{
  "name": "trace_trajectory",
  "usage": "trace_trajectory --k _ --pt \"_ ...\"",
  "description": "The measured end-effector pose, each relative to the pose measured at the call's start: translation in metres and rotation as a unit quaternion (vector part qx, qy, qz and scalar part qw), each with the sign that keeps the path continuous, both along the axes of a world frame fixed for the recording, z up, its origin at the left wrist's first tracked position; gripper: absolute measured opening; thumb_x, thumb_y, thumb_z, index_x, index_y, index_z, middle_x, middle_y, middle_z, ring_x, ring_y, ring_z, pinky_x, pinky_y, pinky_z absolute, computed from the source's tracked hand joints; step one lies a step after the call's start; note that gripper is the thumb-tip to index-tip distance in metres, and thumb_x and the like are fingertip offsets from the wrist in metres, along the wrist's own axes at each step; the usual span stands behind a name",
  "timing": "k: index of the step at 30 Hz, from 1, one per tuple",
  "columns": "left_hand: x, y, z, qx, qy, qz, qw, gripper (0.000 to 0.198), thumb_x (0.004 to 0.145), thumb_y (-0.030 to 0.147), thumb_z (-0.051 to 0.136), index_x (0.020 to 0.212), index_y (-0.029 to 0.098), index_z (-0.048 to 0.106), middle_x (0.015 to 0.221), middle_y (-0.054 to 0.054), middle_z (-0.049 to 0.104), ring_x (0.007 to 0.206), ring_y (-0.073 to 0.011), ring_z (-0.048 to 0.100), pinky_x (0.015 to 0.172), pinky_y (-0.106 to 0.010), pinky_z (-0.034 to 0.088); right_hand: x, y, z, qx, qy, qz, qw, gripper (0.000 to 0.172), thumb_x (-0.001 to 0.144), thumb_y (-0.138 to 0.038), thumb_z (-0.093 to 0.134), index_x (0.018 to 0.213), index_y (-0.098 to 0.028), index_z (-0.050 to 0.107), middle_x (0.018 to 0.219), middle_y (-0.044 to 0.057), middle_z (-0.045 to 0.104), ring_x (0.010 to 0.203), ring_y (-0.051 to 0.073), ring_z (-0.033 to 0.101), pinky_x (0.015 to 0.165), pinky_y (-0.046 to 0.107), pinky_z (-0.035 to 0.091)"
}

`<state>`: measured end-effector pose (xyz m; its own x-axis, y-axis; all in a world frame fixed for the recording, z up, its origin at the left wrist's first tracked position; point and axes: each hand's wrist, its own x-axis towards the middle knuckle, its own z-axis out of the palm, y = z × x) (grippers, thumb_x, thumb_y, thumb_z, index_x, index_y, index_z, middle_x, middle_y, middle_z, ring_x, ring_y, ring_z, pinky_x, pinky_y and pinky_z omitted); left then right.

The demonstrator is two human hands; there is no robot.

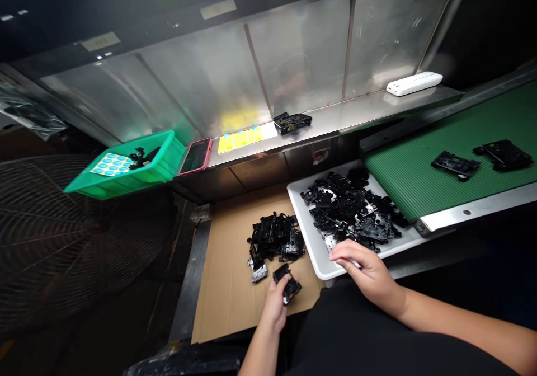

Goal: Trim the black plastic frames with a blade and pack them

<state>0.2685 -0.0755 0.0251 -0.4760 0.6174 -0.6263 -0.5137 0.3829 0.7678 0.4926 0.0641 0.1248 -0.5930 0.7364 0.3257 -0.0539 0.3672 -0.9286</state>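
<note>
- Hands first: the left hand [274,303] grips a single black part [292,291] over the near edge of the cardboard [224,264]; the right hand [367,275] has thumb and fingertips drawn together at the near rim of the white tray [316,255], and whether they pinch anything cannot be told.
- Judging by this, the step in hand is handling one part at a time; the next move calls for a steady left grip and a clear view of the right fingertips.
- Just beyond the held part, a heap of similar black parts [274,233] sits on the cardboard, which covers much of the tabletop [188,286].
- More parts [352,205] fill the tray; two others [456,164] [503,155] lie apart on the green belt [398,174].
- Farther off, the metal shelf [344,116] carries a yellow sheet [243,139] with blue marks, and a green bin [170,155] holds a sheet of blue oval stickers [111,164]; neither sheet's writing is legible.
- Farthest, pale labels [218,8] [100,41] mark the dark panel [159,6], too blurred to read; no brand can be made out.
</note>
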Motion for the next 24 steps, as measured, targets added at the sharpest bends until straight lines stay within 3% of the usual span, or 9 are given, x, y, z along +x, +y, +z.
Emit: trace_trajectory --k 4,8,11,14,16,20,22,24 --pt "-0.044 -0.001 -0.048 -0.058 0.126 -0.004 0.990 0.030 0.091 0.036 0.066 0.112 0.015 0.061 0.093 -0.004 0.069 0.079 -0.0167 0.068 0.075 -0.036 0.058 0.010 0.007 -0.010 -0.069 -0.035 -0.060 0.995 0.019 0.100 -0.029 0.059 0.099 -0.022 0.076 0.100 0.009 0.071 0.094 0.022 0.067 0.085 0.034 0.056" --pt "-0.064 0.007 -0.064 -0.072 0.292 -0.027 0.953 0.044 0.087 0.033 0.068 0.127 0.018 0.057 0.116 -0.010 0.066 0.106 -0.0254 0.066 0.095 -0.046 0.053 0.018 0.011 -0.013 -0.101 -0.053 -0.073 0.991 0.021 0.100 -0.032 0.058 0.099 -0.021 0.076 0.097 0.008 0.070 0.086 0.020 0.066 0.078 0.031 0.055" --pt "-0.065 0.006 -0.061 -0.081 0.429 -0.030 0.899 0.049 0.085 0.036 0.066 0.130 0.021 0.056 0.136 -0.015 0.051 0.132 -0.0357 0.049 0.114 -0.056 0.035 0.024 0.013 -0.013 -0.110 -0.057 -0.082 0.989 0.023 0.099 -0.034 0.058 0.098 -0.021 0.076 0.094 0.007 0.069 0.079 0.019 0.064 0.072 0.031 0.055" --pt "-0.057 0.007 -0.052 -0.087 0.533 -0.023 0.842 0.046 0.090 0.041 0.055 0.129 0.016 0.054 0.144 -0.022 0.036 0.144 -0.0451 0.025 0.117 -0.069 0.015 0.033 0.017 -0.013 -0.107 -0.058 -0.099 0.988 0.024 0.100 -0.035 0.057 0.098 -0.020 0.076 0.093 0.008 0.069 0.077 0.019 0.064 0.071 0.031 0.055" --pt "-0.046 0.019 -0.044 -0.062 0.574 -0.062 0.814 0.040 0.094 0.038 0.048 0.124 0.014 0.056 0.137 -0.023 0.041 0.141 -0.0452 0.028 0.116 -0.069 0.016 0.040 0.021 -0.014 -0.108 -0.061 -0.116 0.986 0.025 0.099 -0.037 0.057 0.098 -0.020 0.076 0.094 0.008 0.070 0.077 0.019 0.064 0.071 0.031 0.056" --pt "-0.007 0.079 -0.027 0.066 0.587 -0.278 0.757 0.022 0.094 0.030 0.051 0.108 0.024 0.067 0.117 -0.013 0.064 0.124 -0.0313 0.053 0.111 -0.050 0.037 0.051 0.028 -0.017 -0.119 -0.063 -0.137 0.981 0.025 0.099 -0.038 0.057 0.099 -0.020 0.075 0.096 0.008 0.071 0.076 0.019 0.064 0.070 0.030 0.056" --pt "0.016 0.120 -0.022 0.117 0.578 -0.364 0.721 0.024 0.094 0.027 0.053 0.112 0.026 0.069 0.120 -0.010 0.066 0.124 -0.0282 0.055 0.110 -0.048 0.040 0.054 0.029 -0.017 -0.125 -0.061 -0.136 0.981 0.025 0.099 -0.038 0.057 0.100 -0.020 0.075 0.095 0.008 0.070 0.073 0.018 0.063 0.069 0.030 0.055" --pt "0.036 0.158 -0.020 0.139 0.574 -0.408 0.696 0.033 0.093 0.029 0.059 0.125 0.025 0.064 0.130 -0.009 0.063 0.131 -0.0288 0.050 0.113 -0.052 0.037 0.055 0.030 -0.016 -0.130 -0.062 -0.127 0.981 0.025 0.099 -0.038 0.057 0.099 -0.020 0.075 0.094 0.007 0.069 0.071 0.017 0.062 0.068 0.030 0.055"
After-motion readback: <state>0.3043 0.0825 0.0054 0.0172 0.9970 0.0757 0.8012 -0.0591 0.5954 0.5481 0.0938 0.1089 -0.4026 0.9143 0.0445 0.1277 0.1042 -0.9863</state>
